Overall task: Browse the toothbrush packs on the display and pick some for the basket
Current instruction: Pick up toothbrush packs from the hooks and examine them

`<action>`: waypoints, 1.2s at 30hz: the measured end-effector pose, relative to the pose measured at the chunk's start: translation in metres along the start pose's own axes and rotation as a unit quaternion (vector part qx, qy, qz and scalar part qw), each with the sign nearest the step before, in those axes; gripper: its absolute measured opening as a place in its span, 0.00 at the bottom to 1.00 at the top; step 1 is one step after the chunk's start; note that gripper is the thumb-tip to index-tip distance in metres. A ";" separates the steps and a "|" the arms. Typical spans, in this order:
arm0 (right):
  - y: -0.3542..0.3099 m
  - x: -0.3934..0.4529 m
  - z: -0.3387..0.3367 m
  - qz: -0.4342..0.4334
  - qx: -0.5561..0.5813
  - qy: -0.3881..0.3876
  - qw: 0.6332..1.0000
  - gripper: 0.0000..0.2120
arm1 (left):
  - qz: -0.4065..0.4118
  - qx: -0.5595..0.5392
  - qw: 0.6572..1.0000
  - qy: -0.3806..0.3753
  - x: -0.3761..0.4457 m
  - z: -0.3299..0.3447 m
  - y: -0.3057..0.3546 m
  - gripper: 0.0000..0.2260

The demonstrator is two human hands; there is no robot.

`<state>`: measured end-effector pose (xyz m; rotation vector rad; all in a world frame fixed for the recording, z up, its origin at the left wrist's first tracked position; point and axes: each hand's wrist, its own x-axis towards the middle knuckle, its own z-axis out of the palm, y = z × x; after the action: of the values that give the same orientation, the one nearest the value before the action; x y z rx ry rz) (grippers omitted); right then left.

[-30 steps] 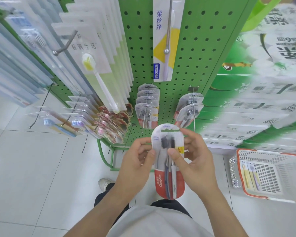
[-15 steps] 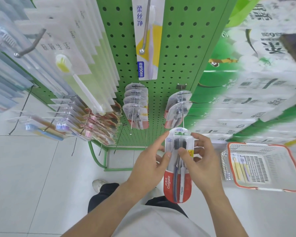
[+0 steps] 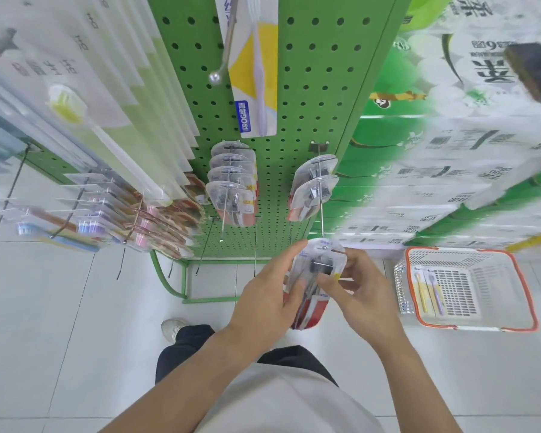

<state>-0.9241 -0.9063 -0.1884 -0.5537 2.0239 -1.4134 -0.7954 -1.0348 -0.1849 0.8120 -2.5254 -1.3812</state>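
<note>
At frame centre, the left hand (image 3: 264, 303) and right hand (image 3: 361, 293) both pinch a toothbrush pack (image 3: 317, 276) (red-bottomed); lower right sits the basket (image 3: 527, 295)

White tiled floor (image 3: 44, 323); green pegboard rack (image 3: 310, 89); bright even light.

Person wears a plain pale grey-white top (image 3: 281, 398), no print visible, w/ black trousers (image 3: 185, 348) below. Forearms bare, so short sleeves or sleeves out of shot; can't tell. No watch, rings or bands on left hand (image 3: 263, 304) or right hand (image 3: 363, 295). One light grey/white sneaker (image 3: 172, 329), laces blurred.
</note>
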 end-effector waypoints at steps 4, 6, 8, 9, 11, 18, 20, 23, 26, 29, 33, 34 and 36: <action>0.003 0.011 -0.003 -0.017 -0.019 -0.043 0.999 0.12 | 0.025 -0.010 0.999 0.043 0.008 0.002 0.006 0.22; 0.001 0.017 -0.004 -0.035 -0.034 -0.058 0.997 0.12 | 0.034 -0.012 0.998 0.061 0.016 0.002 0.012 0.21; 0.001 0.024 -0.006 -0.044 -0.048 -0.062 0.996 0.12 | 0.043 -0.003 0.997 0.069 0.026 0.002 0.016 0.19; 0.001 0.028 -0.008 -0.045 -0.054 -0.062 0.996 0.13 | 0.046 0.002 0.996 0.074 0.029 0.002 0.017 0.19; 0.000 0.036 -0.012 -0.043 -0.070 -0.064 0.995 0.15 | 0.045 0.008 0.995 0.086 0.035 0.001 0.017 0.17; -0.015 0.078 -0.036 -0.045 -0.235 -0.096 0.966 0.17 | 0.058 0.022 0.990 0.128 0.054 0.000 0.016 0.04; -0.023 0.096 -0.035 -0.061 -0.190 -0.018 0.980 0.14 | 0.062 0.019 0.989 0.130 0.057 -0.001 0.017 0.04; -0.036 0.119 -0.028 -0.079 -0.140 0.020 0.987 0.16 | 0.063 0.016 0.989 0.133 0.060 -0.002 0.017 0.04; -0.042 0.133 -0.022 -0.090 -0.134 0.015 0.987 0.09 | 0.057 0.023 0.990 0.127 0.061 -0.004 0.018 0.04; -0.039 0.139 -0.022 -0.082 -0.164 -0.006 0.983 0.03 | 0.057 0.024 0.991 0.122 0.062 -0.006 0.020 0.04; -0.033 0.140 -0.022 -0.063 -0.156 -0.038 0.985 0.04 | 0.050 0.022 0.991 0.119 0.063 -0.006 0.021 0.04; -0.034 0.138 -0.022 -0.062 -0.141 -0.032 0.988 0.04 | 0.049 0.021 0.992 0.118 0.063 -0.006 0.021 0.04; -0.036 0.135 -0.022 -0.058 -0.097 -0.009 0.993 0.06 | 0.048 0.017 0.992 0.116 0.063 -0.006 0.020 0.04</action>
<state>-1.0374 -0.9896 -0.1814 -0.7762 2.1599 -1.2788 -0.8537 -1.0636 -0.1723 0.7959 -2.3811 -1.1461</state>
